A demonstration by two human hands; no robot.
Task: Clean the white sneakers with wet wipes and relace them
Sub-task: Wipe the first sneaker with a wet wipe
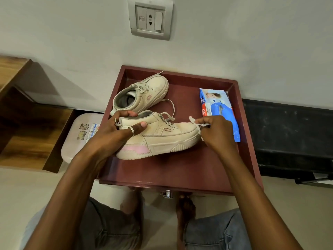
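On maroon tray (180, 170), both sneakers sit side by side, toes to the right. Near sneaker (162, 139): L hand (119, 130) grips the heel end, thumb over collar, fingers curled against outer side wall. R hand (216, 132) pinches a small white wipe (193, 121) btwn thumb + fingertips, right at the toe cap; wipe on the toe or just off it, can't tell. Far sneaker (155, 87) lies behind, close to the near one at the collar, no hand on it. Wipes pack (221, 112) on tray, R side, just beyond R hand.

Progress (judgement): early. Cleaning of near shoe looks underway at toe only. Uppers of both are dingy beige w/ marks, esp. far shoe's toe. Laces (166, 120) are threaded in both, loose ends trailing, so relacing not yet done. Left: rest of near shoe (sides, midsole, heel), all of far shoe, then laces x2. Whether sole edges are already wiped: can't tell.
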